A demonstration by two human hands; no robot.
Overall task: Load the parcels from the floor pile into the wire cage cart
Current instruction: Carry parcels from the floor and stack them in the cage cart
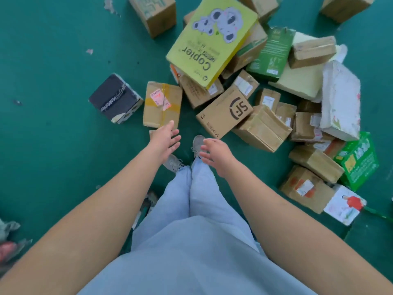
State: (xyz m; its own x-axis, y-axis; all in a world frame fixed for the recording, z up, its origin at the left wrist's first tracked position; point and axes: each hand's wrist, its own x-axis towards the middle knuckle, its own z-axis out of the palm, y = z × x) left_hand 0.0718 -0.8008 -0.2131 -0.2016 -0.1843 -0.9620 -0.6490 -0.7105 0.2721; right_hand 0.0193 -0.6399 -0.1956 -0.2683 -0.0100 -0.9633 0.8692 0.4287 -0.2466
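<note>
Both arms out over the green floor (53,60), left hand (164,138) and right hand (214,154) empty, fingers spread and relaxed. Pile of parcels lies ahead and to the right; wire cage cart not in view. Nearest target looks to be the flat brown cardboard parcel with yellow tape (162,103), just beyond the left fingertips. Best handled by bending the knees, taking it by both short edges, and lifting level, clear of the black box (114,99) beside it

Both arms reaching down, left hand (164,138) and right hand (214,154) empty above taped brown parcel (161,103), parcel pile (265,99) beside
</note>
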